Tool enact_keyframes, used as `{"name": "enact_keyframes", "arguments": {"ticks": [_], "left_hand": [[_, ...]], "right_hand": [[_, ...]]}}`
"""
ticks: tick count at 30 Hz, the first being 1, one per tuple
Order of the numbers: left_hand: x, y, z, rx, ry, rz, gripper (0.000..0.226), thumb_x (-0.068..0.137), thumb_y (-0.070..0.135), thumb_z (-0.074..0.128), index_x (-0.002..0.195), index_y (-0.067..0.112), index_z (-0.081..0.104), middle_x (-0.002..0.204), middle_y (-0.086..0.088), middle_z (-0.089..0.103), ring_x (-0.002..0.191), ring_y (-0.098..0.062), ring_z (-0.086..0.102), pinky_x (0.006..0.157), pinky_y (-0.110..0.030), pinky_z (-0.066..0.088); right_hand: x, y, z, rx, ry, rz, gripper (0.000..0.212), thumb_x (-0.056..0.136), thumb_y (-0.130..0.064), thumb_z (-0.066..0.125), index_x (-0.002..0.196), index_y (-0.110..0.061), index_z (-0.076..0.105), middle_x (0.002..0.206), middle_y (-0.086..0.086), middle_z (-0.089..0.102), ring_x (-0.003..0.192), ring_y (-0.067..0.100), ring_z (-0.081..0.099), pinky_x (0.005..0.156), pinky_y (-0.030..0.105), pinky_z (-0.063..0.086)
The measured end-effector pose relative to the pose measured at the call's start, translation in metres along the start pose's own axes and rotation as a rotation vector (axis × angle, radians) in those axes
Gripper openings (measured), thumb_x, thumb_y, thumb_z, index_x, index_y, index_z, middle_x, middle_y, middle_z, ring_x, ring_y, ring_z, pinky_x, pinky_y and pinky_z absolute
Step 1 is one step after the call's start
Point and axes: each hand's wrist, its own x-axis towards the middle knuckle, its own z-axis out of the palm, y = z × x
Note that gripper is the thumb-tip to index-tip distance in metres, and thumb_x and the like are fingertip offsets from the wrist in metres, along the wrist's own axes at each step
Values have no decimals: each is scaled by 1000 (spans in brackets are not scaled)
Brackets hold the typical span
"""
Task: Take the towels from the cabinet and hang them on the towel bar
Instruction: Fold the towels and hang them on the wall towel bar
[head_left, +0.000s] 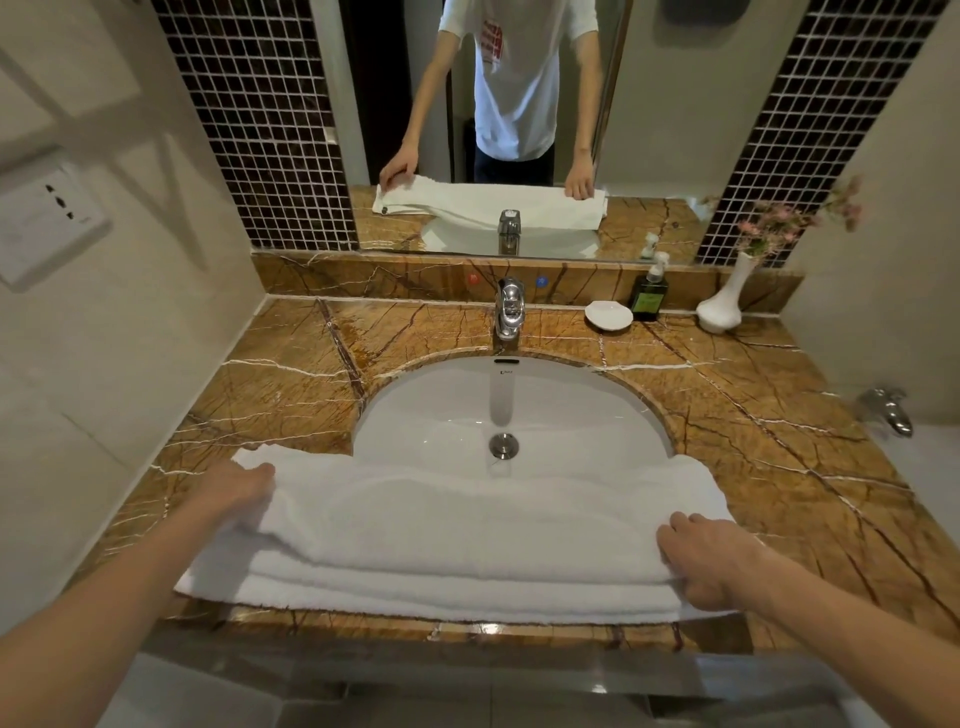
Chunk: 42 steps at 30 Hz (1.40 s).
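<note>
While pinching opposite ends of a folded white towel (467, 540), both hands at work on the front of the vanity. Left hand (236, 491) closed on the towel's left end, fingers curled over the upper fold, thumb hidden beneath. Right hand (709, 564) clenched on the right end near the front corner, knuckles up, cloth bunched under the fingers. Bare forearms reaching in from the bottom corners.

Towel lying lengthwise across the front edge of the brown marble counter (779, 415), folded in several layers, its middle spanning the near rim of the white sink (441, 405) and sagging slightly over the basin. Round metal drain (503, 446) just beyond the towel's far edge. Chrome faucet (510, 314) standing behind the basin, centred.

Farther back on the right: a small white soap dish (608, 315), then a dark pump bottle (651, 293) just beside it, then a white vase (723, 304) with pink flowers, all against the marble backsplash. Above, a mirror (649, 130) flanked by dark mosaic tile (260, 130), reflecting a person in a white T-shirt bent over the same towel with both hands on it. Wall socket (49, 218) on the left wall. Metal tap fitting (891, 410) at the right edge, past the counter.
</note>
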Motion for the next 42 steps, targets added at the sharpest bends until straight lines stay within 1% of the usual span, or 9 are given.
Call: {"name": "enact_keyframes", "arguments": {"ticks": [5, 10, 16, 22, 26, 29, 32, 38, 42], "left_hand": [[-8, 3, 2, -16, -141, -266, 37, 88, 29, 55, 111, 1, 49, 101, -18, 52, 82, -32, 53, 50, -30, 46], [8, -7, -4, -403, -152, -283, 43, 80, 9, 71, 117, -8, 56, 105, -25, 61, 95, -41, 60, 75, -47, 53], [2, -2, -21, -751, -265, -222, 28, 81, -5, 52, 109, -3, 50, 88, -22, 59, 72, -38, 58, 45, -43, 55], [-4, 1, -27, -946, -253, -189, 34, 79, -14, 37, 109, -3, 49, 86, -23, 57, 74, -37, 56, 42, -41, 54], [-13, -1, -33, -922, -306, -171, 28, 78, -7, 39, 100, 0, 55, 78, -21, 66, 78, -39, 59, 67, -49, 55], [-9, -6, -38, -829, -400, -206, 23, 80, 16, 61, 100, 5, 63, 94, -22, 69, 92, -39, 63, 87, -55, 48], [-1, -11, -33, -670, -488, -178, 39, 80, 34, 72, 105, 4, 64, 105, -22, 69, 100, -38, 64, 88, -53, 50], [21, -19, -28, -659, -200, -95, 35, 89, 12, 63, 121, 0, 55, 118, -22, 63, 99, -38, 62, 90, -53, 49], [13, -13, -29, -704, -97, -31, 36, 90, -5, 52, 126, 2, 54, 114, -12, 59, 93, -33, 58, 79, -40, 48]], "right_hand": [[-3, 1, 2, 7, 6, -3, 39, 88, -33, 49, 123, -17, 45, 118, 5, 50, 102, 19, 52, 86, 32, 48], [-4, 3, 2, 36, 45, 10, 34, 89, -35, 42, 120, -20, 46, 116, 4, 51, 90, 15, 47, 82, 33, 46], [-6, 1, 6, 20, 72, 16, 34, 90, -37, 38, 119, -21, 46, 115, 3, 51, 98, 18, 53, 80, 33, 46], [-5, 0, 5, 14, 55, 31, 36, 88, -35, 41, 121, -20, 45, 117, 4, 50, 101, 19, 53, 81, 34, 47], [-5, 0, 5, 20, 47, 32, 36, 88, -37, 42, 120, -21, 46, 115, 3, 50, 99, 19, 53, 81, 34, 47], [-3, 0, 5, 14, 49, 30, 36, 87, -37, 42, 118, -21, 46, 114, 3, 50, 96, 18, 52, 78, 32, 45], [-2, 0, 4, 19, 48, 32, 35, 86, -37, 43, 118, -21, 46, 114, 2, 50, 89, 15, 47, 77, 31, 45], [-2, 1, 7, 18, 57, 17, 35, 86, -39, 43, 118, -23, 46, 113, 0, 51, 96, 16, 53, 79, 30, 47], [-3, 3, 5, 29, 59, 12, 31, 89, -40, 42, 115, -25, 50, 111, -2, 53, 92, 13, 52, 81, 29, 48]]}}
